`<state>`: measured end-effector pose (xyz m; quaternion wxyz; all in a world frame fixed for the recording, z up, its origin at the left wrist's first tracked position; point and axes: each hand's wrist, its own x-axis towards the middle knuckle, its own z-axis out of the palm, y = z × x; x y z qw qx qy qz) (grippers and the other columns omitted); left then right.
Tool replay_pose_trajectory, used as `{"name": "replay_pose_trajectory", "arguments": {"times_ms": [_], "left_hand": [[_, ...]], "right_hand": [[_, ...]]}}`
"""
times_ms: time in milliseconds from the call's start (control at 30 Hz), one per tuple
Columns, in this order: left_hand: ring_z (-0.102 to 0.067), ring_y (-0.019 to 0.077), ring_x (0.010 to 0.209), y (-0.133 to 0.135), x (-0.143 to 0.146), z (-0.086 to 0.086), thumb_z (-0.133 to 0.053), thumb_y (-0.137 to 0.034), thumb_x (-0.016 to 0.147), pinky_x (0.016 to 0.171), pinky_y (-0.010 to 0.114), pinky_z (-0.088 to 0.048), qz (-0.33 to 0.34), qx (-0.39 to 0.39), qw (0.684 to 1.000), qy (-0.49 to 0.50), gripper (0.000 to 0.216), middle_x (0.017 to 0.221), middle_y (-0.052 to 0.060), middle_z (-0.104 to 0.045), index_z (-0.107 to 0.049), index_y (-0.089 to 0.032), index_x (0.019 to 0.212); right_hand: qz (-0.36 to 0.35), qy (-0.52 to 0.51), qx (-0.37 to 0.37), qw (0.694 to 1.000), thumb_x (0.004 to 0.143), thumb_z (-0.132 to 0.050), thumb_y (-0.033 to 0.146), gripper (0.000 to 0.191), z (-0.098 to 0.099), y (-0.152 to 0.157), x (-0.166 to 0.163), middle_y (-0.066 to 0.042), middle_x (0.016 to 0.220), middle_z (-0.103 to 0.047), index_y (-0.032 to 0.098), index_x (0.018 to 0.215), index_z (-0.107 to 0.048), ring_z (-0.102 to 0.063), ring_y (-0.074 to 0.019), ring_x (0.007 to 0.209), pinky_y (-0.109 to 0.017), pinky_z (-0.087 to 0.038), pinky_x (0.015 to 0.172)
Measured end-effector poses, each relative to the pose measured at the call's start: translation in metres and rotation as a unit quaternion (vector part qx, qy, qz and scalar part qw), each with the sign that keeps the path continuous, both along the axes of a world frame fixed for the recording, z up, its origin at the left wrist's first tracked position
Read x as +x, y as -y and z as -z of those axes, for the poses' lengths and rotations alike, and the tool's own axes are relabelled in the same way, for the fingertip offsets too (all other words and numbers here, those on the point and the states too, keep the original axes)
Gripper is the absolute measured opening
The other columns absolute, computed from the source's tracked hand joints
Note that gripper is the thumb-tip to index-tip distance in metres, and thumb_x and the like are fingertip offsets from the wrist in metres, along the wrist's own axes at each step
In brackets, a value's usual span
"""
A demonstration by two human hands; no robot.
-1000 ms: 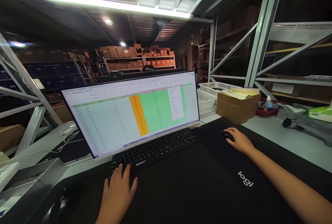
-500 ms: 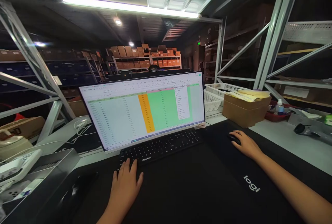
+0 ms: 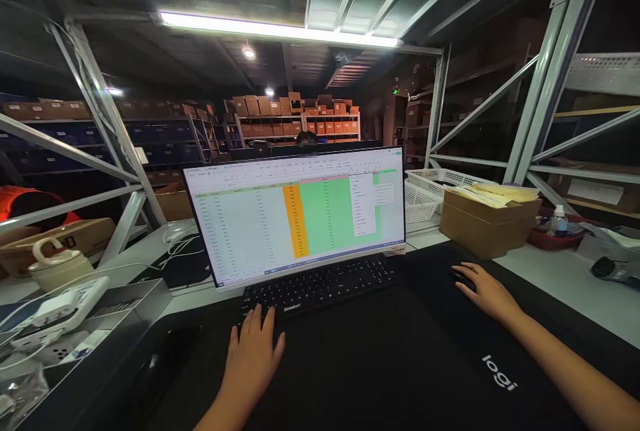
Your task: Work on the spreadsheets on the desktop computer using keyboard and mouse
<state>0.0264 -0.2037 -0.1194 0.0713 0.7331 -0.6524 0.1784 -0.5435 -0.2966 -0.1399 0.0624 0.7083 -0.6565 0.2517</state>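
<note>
My right hand (image 3: pixel 486 292) lies curled over a black mouse (image 3: pixel 461 277) on a wide black desk mat (image 3: pixel 400 364). My left hand (image 3: pixel 254 354) rests flat on the mat, fingers stretched out, their tips touching the near left edge of a black keyboard (image 3: pixel 320 286). Behind the keyboard stands a monitor (image 3: pixel 300 214) showing a spreadsheet with orange and green columns and an open drop-down menu.
A brown cardboard box (image 3: pixel 487 218) with papers and white plastic baskets (image 3: pixel 425 192) stand right of the monitor. A handheld scanner (image 3: pixel 613 268) lies far right. At the left are a metal tray (image 3: pixel 100 311), cables and a small device. Steel shelving frames surround the desk.
The view has swung left, so everything sits further right in the picture. A second menu panel has opened on the screen. Both hands keep their places.
</note>
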Motion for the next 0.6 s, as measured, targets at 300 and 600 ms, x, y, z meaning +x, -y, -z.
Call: {"name": "replay_pose_trajectory", "arguments": {"times_ms": [300, 600], "left_hand": [[-0.039, 0.0334, 0.142, -0.001, -0.001, -0.004, -0.036, -0.033, 0.094, 0.114, 0.054, -0.032, -0.014, 0.034, 0.999, 0.026, 0.056, 0.154, 0.019, -0.041, -0.046, -0.013, 0.146], [-0.041, 0.0337, 0.140, 0.001, 0.001, 0.000, -0.035, -0.034, 0.094, 0.114, 0.054, -0.033, -0.004, 0.015, 1.000, 0.023, 0.056, 0.153, 0.020, -0.043, -0.048, -0.012, 0.144]], "right_hand": [[-0.022, 0.017, -0.038, 0.999, 0.089, -0.045, 0.053, 0.048, 0.013, 0.009, -0.007, -0.010, 0.136, -0.057, 0.029, 0.127, -0.063, -0.057, -0.0277, 0.125, -0.046, -0.046, 0.108], [-0.018, 0.017, -0.029, 0.999, 0.089, -0.044, 0.053, 0.047, 0.011, 0.006, -0.005, -0.009, 0.136, -0.056, 0.030, 0.127, -0.062, -0.057, -0.0276, 0.125, -0.047, -0.046, 0.108]]}}
